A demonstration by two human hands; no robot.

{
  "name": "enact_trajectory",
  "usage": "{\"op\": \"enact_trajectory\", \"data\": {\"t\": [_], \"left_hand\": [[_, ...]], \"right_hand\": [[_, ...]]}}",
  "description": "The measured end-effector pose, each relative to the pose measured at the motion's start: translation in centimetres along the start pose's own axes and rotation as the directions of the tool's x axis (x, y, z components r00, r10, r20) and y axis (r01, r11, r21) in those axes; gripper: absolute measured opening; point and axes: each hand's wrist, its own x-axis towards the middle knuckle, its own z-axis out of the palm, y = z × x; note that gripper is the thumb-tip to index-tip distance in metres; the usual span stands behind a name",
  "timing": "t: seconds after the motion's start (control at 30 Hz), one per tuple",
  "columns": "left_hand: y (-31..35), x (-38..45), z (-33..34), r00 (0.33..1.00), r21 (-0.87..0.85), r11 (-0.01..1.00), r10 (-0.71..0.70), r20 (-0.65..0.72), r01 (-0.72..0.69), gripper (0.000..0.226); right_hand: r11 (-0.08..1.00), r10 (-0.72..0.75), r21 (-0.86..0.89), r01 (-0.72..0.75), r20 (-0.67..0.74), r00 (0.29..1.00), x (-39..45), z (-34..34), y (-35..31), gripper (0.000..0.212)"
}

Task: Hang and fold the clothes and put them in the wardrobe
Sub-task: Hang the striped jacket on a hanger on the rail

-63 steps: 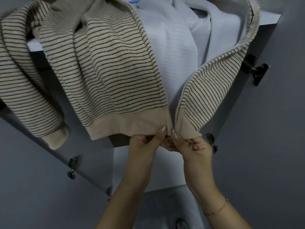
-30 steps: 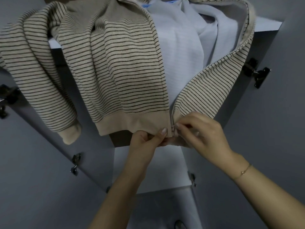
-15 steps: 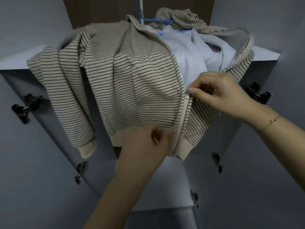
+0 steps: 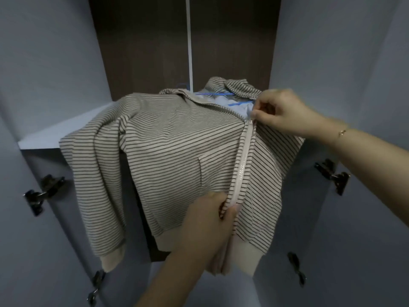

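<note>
A beige hooded jacket (image 4: 177, 156) with thin dark stripes is seen hanging on a blue hanger (image 4: 212, 94) inside an open wardrobe (image 4: 141, 41), in front of its dark brown back panel. The front zip (image 4: 242, 165) is closed along nearly its whole length, and only a small wedge of pale lining (image 4: 223, 101) is left showing at the neck. The striped hood (image 4: 230, 86) is bunched behind the collar. One sleeve (image 4: 93, 185) is draped down the left side, ending in a plain beige cuff.

The top of the zip is pinched by the right hand (image 4: 285, 114), thumb and forefinger pressed together at the slider (the pull itself is too small to be made out). A thin bracelet (image 4: 342, 132) is worn on that wrist. Lower down, the fabric beside the zip is gripped by the left hand (image 4: 210, 220), its fingers curled into the cloth just above the plain hem band (image 4: 245, 251).

A white vertical strip (image 4: 189, 41) is seen running up the middle of the back panel. A pale shelf (image 4: 64, 129) juts out at the left, partly covered by the jacket's shoulder. The open grey-blue doors are flanked by dark metal hinges, one at the left (image 4: 39, 192) and one at the right (image 4: 332, 175), with further hinges lower down on both sides.
</note>
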Motion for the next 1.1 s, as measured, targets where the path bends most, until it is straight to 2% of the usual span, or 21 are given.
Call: {"op": "enact_trajectory", "data": {"t": [0.07, 0.17, 0.2, 0.3, 0.47, 0.53, 0.6, 0.67, 0.77, 0.83, 0.97, 1.1], "left_hand": [[0.5, 1.4, -0.2, 0.999, 0.002, 1.0, -0.01, -0.047, 0.01, 0.017], [2.4, 5.9, -0.2, 0.981, 0.012, 1.0, 0.008, -0.195, -0.006, 0.035], [3.1, 7.6, -0.3, 0.979, 0.017, 1.0, -0.006, -0.205, 0.01, 0.039], [4.1, 10.7, -0.4, 0.977, 0.122, 0.993, 0.019, -0.214, 0.007, 0.029], [2.9, 9.1, -0.5, 0.98, 0.002, 0.994, 0.104, -0.168, -0.105, 0.011], [2.4, 8.6, -0.8, 0.99, 0.022, 0.996, 0.086, -0.114, -0.084, 0.026], [2.3, 9.1, -1.3, 0.993, 0.036, 0.999, 0.038, -0.11, -0.034, 0.029], [2.9, 10.9, -1.9, 0.98, 0.019, 0.999, 0.032, -0.197, -0.029, 0.032], [4.1, 15.4, -2.7, 0.955, 0.061, 0.998, 0.033, -0.295, -0.015, 0.055], [4.9, 17.8, -2.9, 0.961, 0.086, 0.996, 0.01, -0.277, 0.015, 0.044], [4.8, 18.0, -2.3, 0.976, 0.095, 0.995, 0.039, -0.215, -0.019, 0.015], [3.2, 16.2, -3.2, 0.999, 0.133, 0.991, 0.004, -0.054, 0.003, 0.021]], "right_hand": [[0.999, 0.002, -0.043, -0.002, 0.007, 1.0, 1.4, -0.2, 0.4, 0.013], [0.996, -0.064, -0.064, 0.066, 0.028, 0.998, 2.2, -0.5, 0.4, 0.01], [0.995, -0.077, -0.056, 0.079, 0.037, 0.996, 2.2, -0.6, 0.4, 0.01], [0.995, -0.099, -0.025, 0.1, 0.049, 0.994, 2.5, -0.9, 0.7, 0.01], [1.0, -0.003, 0.028, 0.003, -0.003, 1.0, 5.3, -1.9, 3.0, 0.015], [0.999, 0.034, 0.03, -0.033, -0.022, 0.999, 6.7, -2.2, 3.7, 0.018], [0.998, 0.05, 0.037, -0.049, -0.022, 0.999, 7.8, -2.2, 3.8, 0.018], [0.997, 0.046, 0.061, -0.044, -0.018, 0.999, 8.4, -2.0, 3.9, 0.017], [0.996, 0.019, 0.082, -0.018, -0.012, 1.0, 8.5, -1.8, 3.9, 0.016], [0.996, -0.008, 0.088, 0.008, 0.0, 1.0, 8.4, -1.8, 3.9, 0.015], [0.994, -0.007, 0.108, 0.005, 0.024, 1.0, 9.0, -1.7, 4.7, 0.016], [0.985, 0.047, 0.165, -0.056, 0.06, 0.997, 10.6, -0.8, 5.8, 0.016]]}}
